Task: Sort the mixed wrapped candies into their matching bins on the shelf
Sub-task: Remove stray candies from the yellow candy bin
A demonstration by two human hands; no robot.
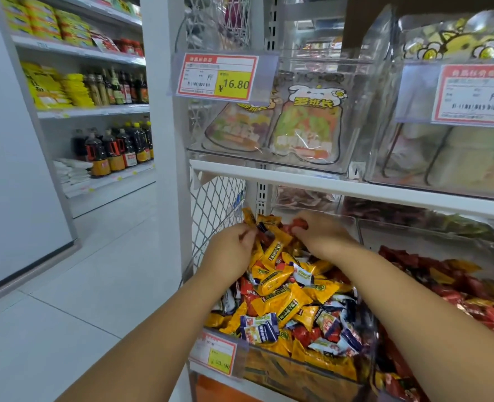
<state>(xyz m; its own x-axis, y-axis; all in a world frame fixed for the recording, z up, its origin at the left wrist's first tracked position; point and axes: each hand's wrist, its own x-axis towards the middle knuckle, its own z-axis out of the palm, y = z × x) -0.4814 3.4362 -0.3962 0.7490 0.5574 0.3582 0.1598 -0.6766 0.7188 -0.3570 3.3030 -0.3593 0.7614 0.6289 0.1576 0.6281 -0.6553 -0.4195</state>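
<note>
A clear plastic bin (pixel 271 362) on the lower shelf holds a mixed heap of wrapped candies (pixel 292 300): mostly yellow, with several red and several white-and-blue ones. Both my hands are at the back of this bin. My left hand (pixel 232 246) pinches a yellow-wrapped candy (pixel 250 217) that sticks up above its fingers. My right hand (pixel 322 232) grips a red-wrapped candy (pixel 299 223) at its fingertips. To the right, a second bin (pixel 425 236) holds mainly red candies (pixel 454 282) with a few yellow among them.
A white shelf board (pixel 341 185) runs just above my hands. Above it stand clear bins with snack bags (pixel 306 126) and price tags (pixel 218 78). A white wire mesh panel (pixel 215 204) closes the shelf's left side. An aisle with bottles (pixel 115 149) lies to the left.
</note>
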